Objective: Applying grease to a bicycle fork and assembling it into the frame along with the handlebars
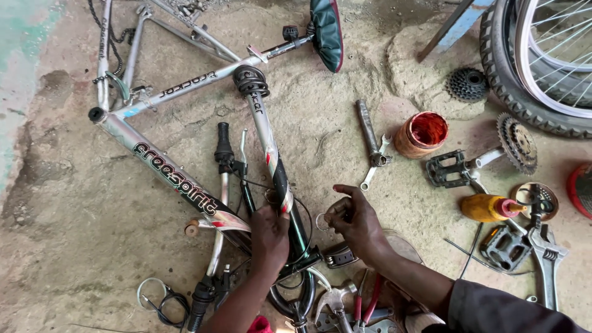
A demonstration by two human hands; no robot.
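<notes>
Frame point(185, 179) lies flat on dirt floor, silver w/ black and red markings, head tube end toward the person, saddle point(327, 31) at far end. Left hand point(269, 237) is wrapped around the frame's front end, fingers curled tight on tube just below the fork leg point(271, 154); grip closed, no gap seen. Right hand point(354, 219) hovers just beside it to the right, thumb and fingers pinched together on a small ring-like part point(323, 221), other fingers half curled. Handlebar point(223, 185) w/ black grip lies across frame, left of the hands. Hammer point(336, 302) and red-handled pliers point(365, 303) sit under right forearm. Further right: wrench point(376, 161), red grease tin point(422, 134), pedal w/ crank point(450, 168), yellow bottle point(490, 208), adj. spanner point(546, 253), wheel point(542, 61).
</notes>
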